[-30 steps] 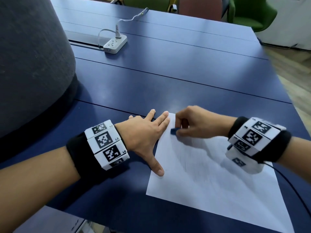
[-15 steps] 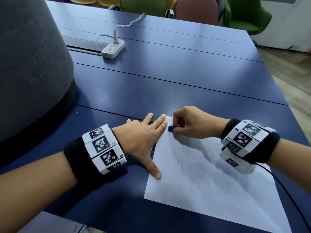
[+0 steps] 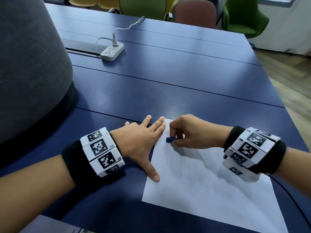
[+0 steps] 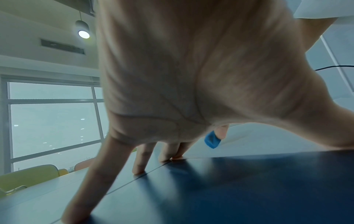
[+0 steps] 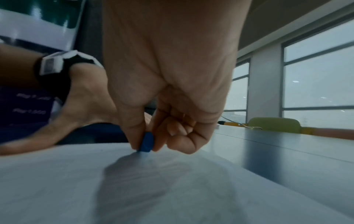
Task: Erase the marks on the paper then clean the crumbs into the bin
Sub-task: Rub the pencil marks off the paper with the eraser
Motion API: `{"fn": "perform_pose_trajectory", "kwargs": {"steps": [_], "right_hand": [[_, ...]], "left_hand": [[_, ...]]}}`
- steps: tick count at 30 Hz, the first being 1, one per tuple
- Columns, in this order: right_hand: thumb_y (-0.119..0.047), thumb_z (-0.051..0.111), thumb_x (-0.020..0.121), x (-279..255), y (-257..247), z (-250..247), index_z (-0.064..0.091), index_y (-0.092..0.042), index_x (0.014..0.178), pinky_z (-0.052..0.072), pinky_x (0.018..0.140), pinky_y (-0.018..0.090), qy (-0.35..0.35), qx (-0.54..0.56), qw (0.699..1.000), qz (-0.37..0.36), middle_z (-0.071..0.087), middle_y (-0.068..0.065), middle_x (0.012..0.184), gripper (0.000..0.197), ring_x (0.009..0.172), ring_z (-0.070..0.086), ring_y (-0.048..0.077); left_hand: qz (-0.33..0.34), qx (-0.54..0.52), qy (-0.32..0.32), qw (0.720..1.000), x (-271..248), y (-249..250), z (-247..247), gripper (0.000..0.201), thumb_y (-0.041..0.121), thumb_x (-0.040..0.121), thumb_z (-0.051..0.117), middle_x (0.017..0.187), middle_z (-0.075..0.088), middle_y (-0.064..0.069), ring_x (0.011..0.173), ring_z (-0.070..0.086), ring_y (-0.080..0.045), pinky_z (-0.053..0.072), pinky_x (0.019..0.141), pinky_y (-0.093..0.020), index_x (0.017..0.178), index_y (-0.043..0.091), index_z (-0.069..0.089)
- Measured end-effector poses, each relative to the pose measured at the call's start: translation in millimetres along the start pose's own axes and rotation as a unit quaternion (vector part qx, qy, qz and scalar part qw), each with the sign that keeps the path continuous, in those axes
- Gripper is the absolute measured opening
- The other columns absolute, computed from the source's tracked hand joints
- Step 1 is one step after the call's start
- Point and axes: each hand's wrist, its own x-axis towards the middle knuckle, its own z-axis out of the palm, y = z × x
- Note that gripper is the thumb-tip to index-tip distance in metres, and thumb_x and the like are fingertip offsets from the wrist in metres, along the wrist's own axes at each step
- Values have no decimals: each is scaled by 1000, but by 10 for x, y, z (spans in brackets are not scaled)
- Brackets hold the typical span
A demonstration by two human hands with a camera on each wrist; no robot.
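Observation:
A white sheet of paper (image 3: pixel 210 187) with faint pencil marks lies on the blue table (image 3: pixel 168 84). My right hand (image 3: pixel 186 132) pinches a small blue eraser (image 3: pixel 169 140) between thumb and fingers and presses it on the sheet near its far left corner; the eraser (image 5: pixel 146 142) touches the paper (image 5: pixel 76 181) in the right wrist view. My left hand (image 3: pixel 143 140) lies flat with spread fingers, thumb and fingertips holding down the sheet's left edge. From the left wrist view the eraser (image 4: pixel 211 140) shows past the palm. No bin is in view.
A large dark grey rounded object (image 3: pixel 28 64) stands at the left on the table. A white power strip (image 3: pixel 112 52) with a cable lies further back. Green and brown chairs (image 3: pixel 195 12) stand beyond the far edge. The table's right edge drops to a wooden floor (image 3: pixel 289 91).
The eraser in my right hand has slid back and forth near the sheet's far left corner and now sits slightly nearer to me. My left hand has stayed pressed on the sheet's edge.

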Motion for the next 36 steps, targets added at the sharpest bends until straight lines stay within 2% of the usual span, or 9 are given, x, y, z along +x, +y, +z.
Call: {"fn": "perform_pose_trajectory", "kwargs": {"steps": [6,9,11,17,22,26,28,33,36], "right_hand": [[-32,65,84,60,183,-106,64,-14,80,46,59,30,66,-33,996,58,57,-10,65,19,61,52,11],[-27,65,83,-42,45,-22,64,-14,82,47,60,30,5,-24,1000,5,64,-4,72,13,63,55,13],[-28,67,82,-39,31,-21,65,-16,81,48,60,29,-13,-23,1000,6,65,-4,72,12,62,55,11],[-33,64,85,44,120,-38,61,-13,79,45,58,31,63,-38,996,52,55,-10,65,21,59,50,8],[-25,67,83,-113,-40,47,64,-13,80,44,57,26,11,-26,1000,7,61,-5,69,13,58,51,10],[-28,66,83,-66,44,-19,62,-15,81,48,62,32,64,-47,996,48,53,-12,65,14,62,52,13],[-27,66,84,-115,20,11,62,-12,81,45,60,29,71,-39,996,43,53,-11,66,15,62,51,11],[-27,67,84,-293,-171,128,66,-10,83,42,54,23,-1,-32,999,-8,62,-2,69,17,56,50,9],[-26,67,84,-255,-106,55,66,-9,84,41,58,26,44,-46,997,32,56,-8,63,17,56,49,7]], "left_hand": [[-3,-4,-6,1000,-7,-2,-6,156,92,42,65,158,-29,16,149,-17,-24,28,108,-67,153,22,-19],[-4,-5,-5,1000,-16,3,-17,155,90,43,67,158,-28,15,149,-16,-24,28,108,-67,153,22,-18],[-5,-1,-5,1000,-15,0,-16,155,91,43,66,158,-28,15,149,-16,-24,29,108,-66,153,22,-18],[-6,5,1,1000,-13,-6,-11,154,92,41,65,159,-24,15,150,-13,-25,31,110,-59,154,24,-15],[-4,17,6,1000,-24,16,-36,152,92,43,64,161,-21,12,150,-10,-27,30,111,-52,154,24,-14],[-9,39,5,999,-59,85,-15,150,93,46,61,162,-20,8,150,-8,-30,31,110,-48,154,21,-13],[-14,37,7,999,-79,117,0,151,94,44,61,162,-19,9,150,-7,-31,31,111,-47,154,22,-13],[-20,30,-2,999,-124,156,29,153,95,42,61,160,-23,14,150,-8,-30,30,111,-47,153,25,-19],[-24,29,-7,999,-138,177,24,151,94,43,62,160,-23,14,150,-8,-30,28,112,-46,153,25,-17]]}}
